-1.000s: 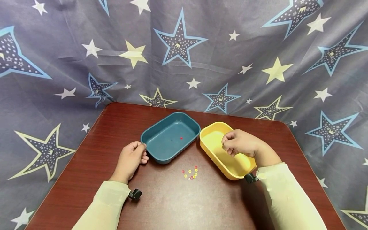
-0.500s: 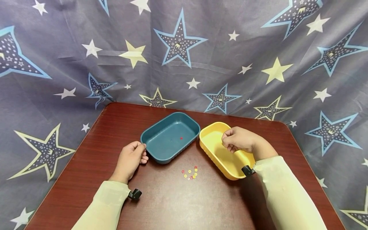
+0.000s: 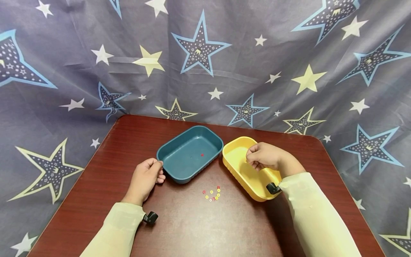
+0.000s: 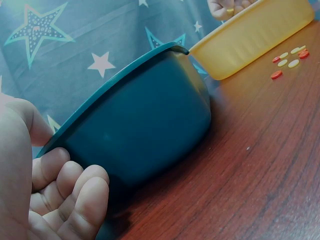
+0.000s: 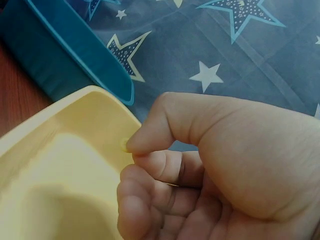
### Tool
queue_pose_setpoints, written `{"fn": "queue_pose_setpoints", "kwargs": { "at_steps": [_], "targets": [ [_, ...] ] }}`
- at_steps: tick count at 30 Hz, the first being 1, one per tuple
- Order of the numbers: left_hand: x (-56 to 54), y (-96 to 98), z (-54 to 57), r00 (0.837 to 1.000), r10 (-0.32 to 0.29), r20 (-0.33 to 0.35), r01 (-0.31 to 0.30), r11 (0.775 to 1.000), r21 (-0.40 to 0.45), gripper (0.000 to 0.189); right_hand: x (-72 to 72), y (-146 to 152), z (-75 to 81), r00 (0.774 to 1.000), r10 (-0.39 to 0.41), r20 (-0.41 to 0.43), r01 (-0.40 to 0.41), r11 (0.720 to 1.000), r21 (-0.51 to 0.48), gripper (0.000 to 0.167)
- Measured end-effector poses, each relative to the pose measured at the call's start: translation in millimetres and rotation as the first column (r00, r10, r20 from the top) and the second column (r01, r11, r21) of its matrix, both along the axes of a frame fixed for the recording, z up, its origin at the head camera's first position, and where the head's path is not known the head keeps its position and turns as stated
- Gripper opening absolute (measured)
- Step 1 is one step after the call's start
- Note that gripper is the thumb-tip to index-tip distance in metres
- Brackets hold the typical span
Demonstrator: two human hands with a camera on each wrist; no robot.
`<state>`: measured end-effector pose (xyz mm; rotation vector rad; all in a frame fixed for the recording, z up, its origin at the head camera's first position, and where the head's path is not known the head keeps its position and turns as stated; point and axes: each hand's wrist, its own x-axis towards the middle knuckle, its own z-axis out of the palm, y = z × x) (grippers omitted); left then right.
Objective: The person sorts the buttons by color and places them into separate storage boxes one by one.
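My left hand (image 3: 146, 180) pinches the near left rim of a teal plastic basin (image 3: 183, 162) between thumb and forefinger. Inside that basin lies one small red button (image 3: 202, 155). Above the yellow basin (image 3: 236, 167), my right hand (image 3: 264, 156) holds a small yellow button (image 5: 124, 145) between thumb and fingertip; the right wrist view shows only its edge. Several red and yellow buttons (image 3: 211, 192) lie loose on the table in front of the two basins. The right hand hides part of the yellow basin's inside.
Both basins stand on a dark red-brown wooden table (image 3: 192, 228), their near corners close together. Behind the table hangs a grey curtain (image 3: 244, 64) printed with stars. A small black camera is strapped at each wrist.
My right hand has risen slightly and its wrist has shifted a little left, still over the yellow basin. The left hand and the teal basin stay where they were.
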<state>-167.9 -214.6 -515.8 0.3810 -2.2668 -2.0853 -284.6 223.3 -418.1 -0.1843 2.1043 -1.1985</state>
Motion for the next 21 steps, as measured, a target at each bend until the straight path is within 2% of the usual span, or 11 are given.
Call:
{"fn": "queue_pose_setpoints", "kwargs": {
  "at_steps": [10,21],
  "targets": [
    [-0.9,0.9,-0.1,1.0,0.004,0.003,-0.004,1.0,-0.001,0.034,-5.3,3,-13.4,1.0,-0.001,0.011,0.001,1.0,0.027,0.008],
    [-0.7,1.3,-1.7,1.0,0.001,0.002,-0.001,1.0,-0.022,0.034,-4.5,6,-22.3,1.0,0.014,0.017,-0.014,0.999,0.047,0.009]
  ]
}}
